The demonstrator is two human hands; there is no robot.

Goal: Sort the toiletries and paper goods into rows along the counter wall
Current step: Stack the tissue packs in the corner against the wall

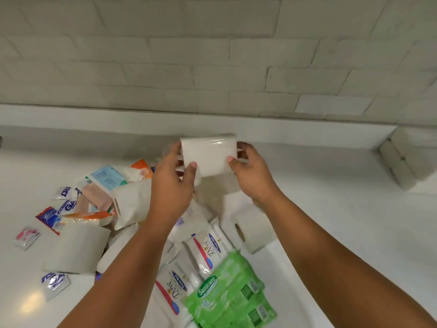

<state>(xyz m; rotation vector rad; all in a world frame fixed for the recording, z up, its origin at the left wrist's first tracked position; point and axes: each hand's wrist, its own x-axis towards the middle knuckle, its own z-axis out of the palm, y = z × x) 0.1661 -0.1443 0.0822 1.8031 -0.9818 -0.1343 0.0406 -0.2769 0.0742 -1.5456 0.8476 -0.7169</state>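
Both hands hold one white plastic-wrapped tissue pack in the air near the counter's back ledge. My left hand grips its left end and my right hand grips its right end. Below lies a heap of goods: two Dove packs, green Sanicare wipes packs, a toilet paper roll, white paper packs and small sachets. More white rolls stand along the wall at the far right.
The white counter meets a raised ledge under a pale brick wall. Bare counter shows to the right of the heap, between it and the rolls. Loose sachets lie scattered at the left.
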